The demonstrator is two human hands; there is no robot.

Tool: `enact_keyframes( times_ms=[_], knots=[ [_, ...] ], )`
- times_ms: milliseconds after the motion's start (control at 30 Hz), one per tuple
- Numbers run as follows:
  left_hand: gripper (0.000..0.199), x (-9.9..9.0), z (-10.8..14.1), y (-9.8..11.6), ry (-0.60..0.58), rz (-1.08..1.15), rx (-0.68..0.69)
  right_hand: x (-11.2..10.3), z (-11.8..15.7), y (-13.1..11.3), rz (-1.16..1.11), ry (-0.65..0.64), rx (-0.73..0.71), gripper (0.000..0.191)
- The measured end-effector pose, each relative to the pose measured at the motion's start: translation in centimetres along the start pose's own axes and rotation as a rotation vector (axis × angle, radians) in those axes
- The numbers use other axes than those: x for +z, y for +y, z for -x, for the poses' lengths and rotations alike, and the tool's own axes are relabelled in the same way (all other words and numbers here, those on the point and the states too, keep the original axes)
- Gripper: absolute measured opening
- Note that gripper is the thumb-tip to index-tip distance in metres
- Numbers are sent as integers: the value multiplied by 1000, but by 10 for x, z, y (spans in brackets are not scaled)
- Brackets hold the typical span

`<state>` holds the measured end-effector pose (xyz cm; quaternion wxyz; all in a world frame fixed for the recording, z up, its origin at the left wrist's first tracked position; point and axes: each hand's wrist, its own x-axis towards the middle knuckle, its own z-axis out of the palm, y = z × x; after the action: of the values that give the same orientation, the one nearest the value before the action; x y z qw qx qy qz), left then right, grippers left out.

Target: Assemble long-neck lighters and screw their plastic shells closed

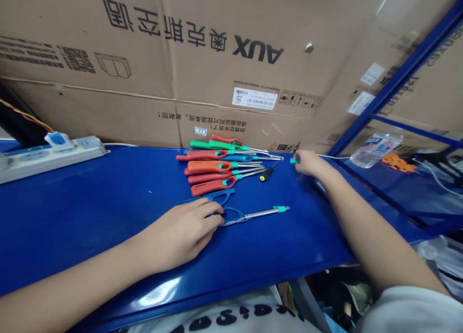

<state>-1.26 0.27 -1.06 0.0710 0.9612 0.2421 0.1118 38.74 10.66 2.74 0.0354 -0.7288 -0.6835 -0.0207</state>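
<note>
My left hand (188, 229) rests at the middle of the blue table, its fingers wrapped round the handle end of a blue lighter half (231, 216). From there a metal tube (262, 213) with a teal piece (280, 209) near its tip points right. Another blue handle shell (220, 196) lies just behind my fingers. At the right, near the cardboard, my right hand (307, 162) pinches a small teal piece (294, 161). Several red, orange, green and blue lighters (210, 166) lie in a pile behind, tubes to the right. A black and yellow screwdriver (266, 174) is beside them.
A large cardboard box (202, 77) stands along the back. The power strip (87, 147) with a plug is at the left. On the right, beyond a blue metal frame (398, 73), are a plastic bottle (376, 150) and orange pieces (398, 163).
</note>
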Motion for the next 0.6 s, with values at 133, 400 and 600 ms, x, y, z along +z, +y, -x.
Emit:
enact_keyframes(
  times_ms=[133, 400, 600],
  knots=[
    [24, -1, -2, 0, 9, -19, 5, -2, 32, -48, -148, 82, -145, 17],
    [18, -6, -4, 2, 26, 24, 8, 26, 72, -104, -202, 189, -807, 24],
    [21, 1, -7, -2, 104, 28, 25, 29, 68, -95, -249, 111, -831, 36]
  ],
)
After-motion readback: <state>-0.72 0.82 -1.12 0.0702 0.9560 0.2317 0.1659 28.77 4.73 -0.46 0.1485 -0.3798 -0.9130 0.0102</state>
